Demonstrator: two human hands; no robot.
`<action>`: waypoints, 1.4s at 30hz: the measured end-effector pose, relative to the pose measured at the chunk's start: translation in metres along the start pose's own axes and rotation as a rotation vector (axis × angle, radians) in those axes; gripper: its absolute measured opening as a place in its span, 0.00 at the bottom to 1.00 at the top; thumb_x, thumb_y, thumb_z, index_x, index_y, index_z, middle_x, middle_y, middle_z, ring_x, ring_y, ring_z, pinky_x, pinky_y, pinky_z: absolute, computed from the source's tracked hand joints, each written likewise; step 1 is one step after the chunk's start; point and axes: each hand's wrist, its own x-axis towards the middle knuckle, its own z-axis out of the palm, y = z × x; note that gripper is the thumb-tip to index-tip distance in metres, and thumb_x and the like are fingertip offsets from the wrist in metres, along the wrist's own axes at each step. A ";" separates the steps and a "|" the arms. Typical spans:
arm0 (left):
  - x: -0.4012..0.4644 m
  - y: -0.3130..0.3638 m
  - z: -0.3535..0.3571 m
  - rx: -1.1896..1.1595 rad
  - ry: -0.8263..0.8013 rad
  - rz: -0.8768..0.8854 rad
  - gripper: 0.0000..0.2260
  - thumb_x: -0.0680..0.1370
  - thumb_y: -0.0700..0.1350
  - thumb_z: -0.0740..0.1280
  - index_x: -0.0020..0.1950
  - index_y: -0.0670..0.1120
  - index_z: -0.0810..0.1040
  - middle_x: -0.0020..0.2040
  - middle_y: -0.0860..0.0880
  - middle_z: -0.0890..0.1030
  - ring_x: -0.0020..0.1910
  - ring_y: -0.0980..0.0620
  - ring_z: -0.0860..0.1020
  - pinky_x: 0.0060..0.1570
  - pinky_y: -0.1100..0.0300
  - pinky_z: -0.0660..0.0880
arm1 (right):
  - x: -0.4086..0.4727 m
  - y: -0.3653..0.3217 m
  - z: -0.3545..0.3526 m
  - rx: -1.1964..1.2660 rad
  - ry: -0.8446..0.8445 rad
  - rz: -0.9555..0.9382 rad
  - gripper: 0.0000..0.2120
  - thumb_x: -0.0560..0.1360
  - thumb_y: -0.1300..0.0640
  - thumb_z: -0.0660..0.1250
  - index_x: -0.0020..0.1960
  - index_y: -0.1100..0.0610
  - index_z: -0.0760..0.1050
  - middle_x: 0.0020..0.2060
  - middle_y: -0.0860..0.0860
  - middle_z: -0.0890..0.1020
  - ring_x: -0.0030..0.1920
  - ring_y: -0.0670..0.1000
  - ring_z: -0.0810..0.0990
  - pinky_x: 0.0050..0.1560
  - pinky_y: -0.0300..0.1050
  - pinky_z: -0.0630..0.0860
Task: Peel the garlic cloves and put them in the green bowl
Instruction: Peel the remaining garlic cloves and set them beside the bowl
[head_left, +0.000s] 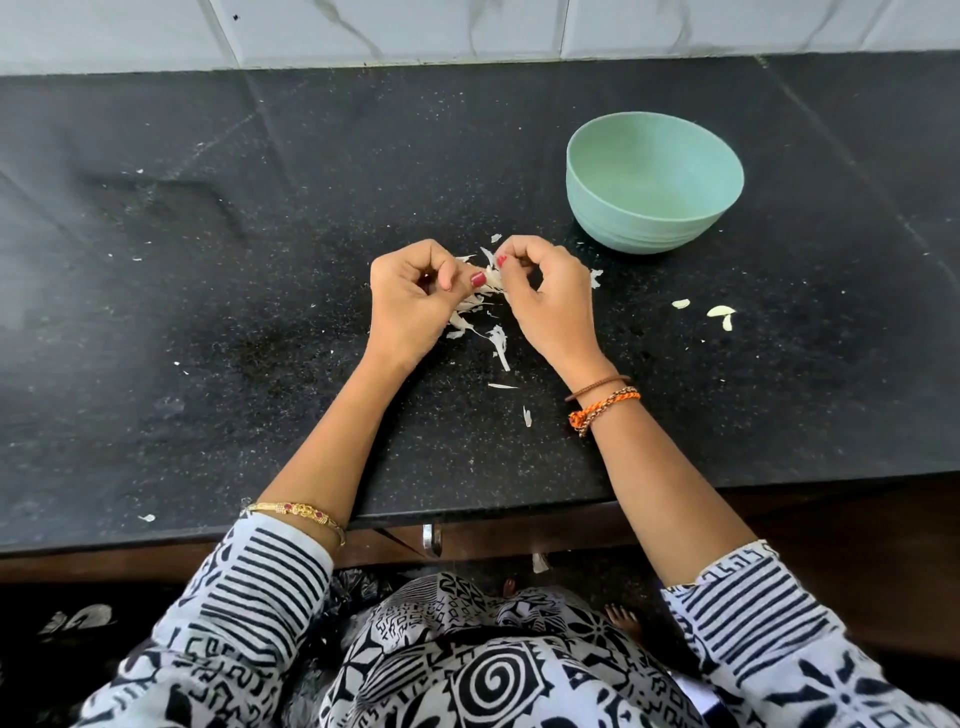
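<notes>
Head view: 2 curled hands, left hand (415, 299) and right hand (545, 296), pinch garlic (491, 278).

Black-and-white patterned sleeves (260, 587), gold bangle (296, 512) at left wrist, orange and brown threads (602, 402) at right, red-painted nails (478, 279)

One head-worn camera looks steeply down, close over the black counter (208, 312) toward the tiled wall (415, 26).
</notes>
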 end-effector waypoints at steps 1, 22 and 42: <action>0.000 0.000 0.000 -0.021 0.006 -0.003 0.16 0.68 0.33 0.70 0.30 0.47 0.67 0.31 0.56 0.81 0.38 0.58 0.81 0.40 0.62 0.77 | 0.001 0.002 -0.001 0.002 0.029 0.004 0.08 0.73 0.61 0.61 0.43 0.59 0.79 0.37 0.45 0.79 0.39 0.52 0.77 0.45 0.49 0.74; 0.003 0.005 -0.004 -0.191 0.006 -0.054 0.14 0.69 0.29 0.70 0.34 0.45 0.69 0.36 0.53 0.83 0.39 0.55 0.81 0.42 0.60 0.77 | 0.000 0.004 -0.003 0.165 -0.036 -0.032 0.06 0.72 0.57 0.68 0.46 0.56 0.83 0.40 0.43 0.82 0.34 0.39 0.76 0.36 0.28 0.63; 0.007 0.007 -0.004 -0.082 -0.132 -0.083 0.07 0.74 0.36 0.66 0.43 0.46 0.82 0.36 0.59 0.83 0.38 0.63 0.79 0.41 0.69 0.73 | 0.000 0.008 -0.003 -0.129 0.212 -0.403 0.03 0.69 0.60 0.70 0.38 0.58 0.83 0.34 0.49 0.84 0.39 0.48 0.77 0.41 0.32 0.68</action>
